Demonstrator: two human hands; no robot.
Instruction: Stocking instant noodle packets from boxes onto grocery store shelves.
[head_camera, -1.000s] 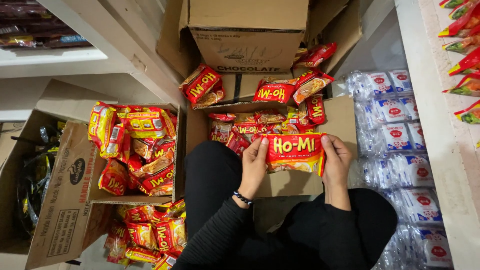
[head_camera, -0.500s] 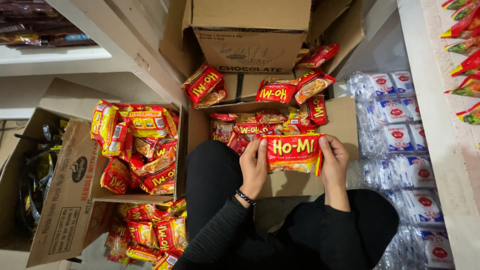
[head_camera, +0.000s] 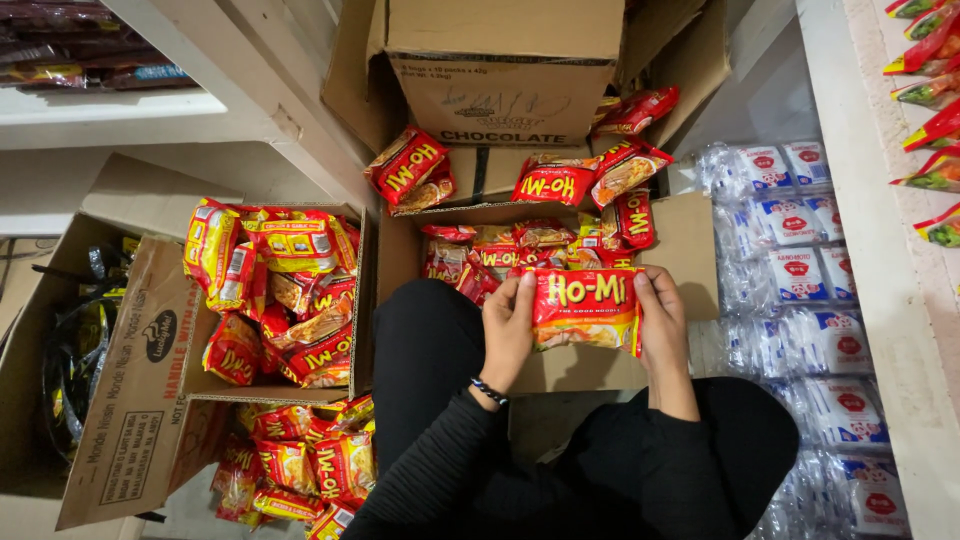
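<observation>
A stack of red and yellow noodle packets (head_camera: 586, 308) is held flat between both hands over my lap. My left hand (head_camera: 508, 330) grips its left edge and my right hand (head_camera: 662, 322) grips its right edge. Just beyond the hands stands an open cardboard box (head_camera: 688, 250) with several more of the same packets inside. Loose packets (head_camera: 555, 183) lie on the box flaps behind it. I wear black sleeves, black trousers and a dark bracelet on the left wrist.
A second open box (head_camera: 140, 370) full of packets sits at the left, with more packets (head_camera: 300, 465) spilled under it. A tall closed carton (head_camera: 500, 70) stands at the back. Clear bags of white sachets (head_camera: 800, 270) lie at the right beside a white shelf (head_camera: 880, 300).
The packet stack and both hands have stayed nearly still; the view has shifted only slightly.
</observation>
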